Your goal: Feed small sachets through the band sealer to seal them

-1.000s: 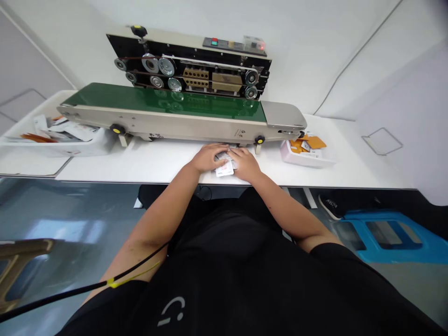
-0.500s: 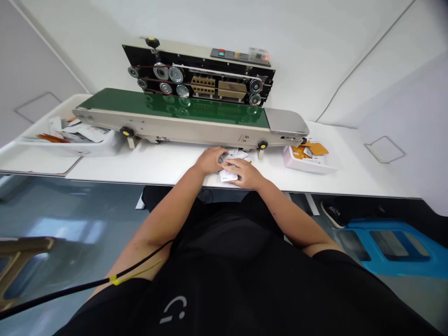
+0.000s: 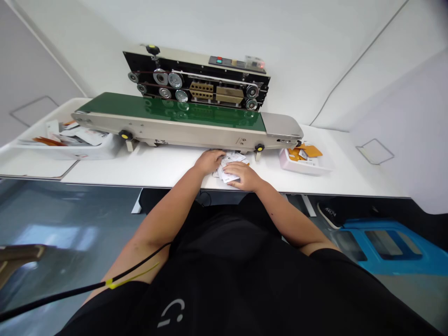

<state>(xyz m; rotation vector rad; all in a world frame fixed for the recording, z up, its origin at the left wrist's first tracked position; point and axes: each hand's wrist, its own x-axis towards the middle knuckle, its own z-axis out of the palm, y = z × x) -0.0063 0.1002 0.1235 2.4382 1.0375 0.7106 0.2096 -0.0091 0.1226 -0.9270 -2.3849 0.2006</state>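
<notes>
A loose pile of small white printed packets (image 3: 227, 171) lies on the white table just in front of the conveyor machine, with a bit of orange showing at its right side. My left hand (image 3: 209, 161) grips the pile's left edge, fingers curled over its top. From the right, my right hand (image 3: 245, 176) holds packets at the front of the pile, fingers across them and thumb nearer me. Both hands partly cover the packets, so how many each holds is hidden.
A sealing machine (image 3: 196, 79) with a green conveyor belt (image 3: 119, 103) stands behind my hands. A white bin (image 3: 87, 151) of packets is at left, a smaller tray (image 3: 304, 169) with orange and white packets at right. A blue plastic stool (image 3: 357, 240) is on the floor at right.
The packets under my hands have shifted and spread, with more white faces showing between the hands. Both hands stay at the pile. The whole view has moved slightly.
</notes>
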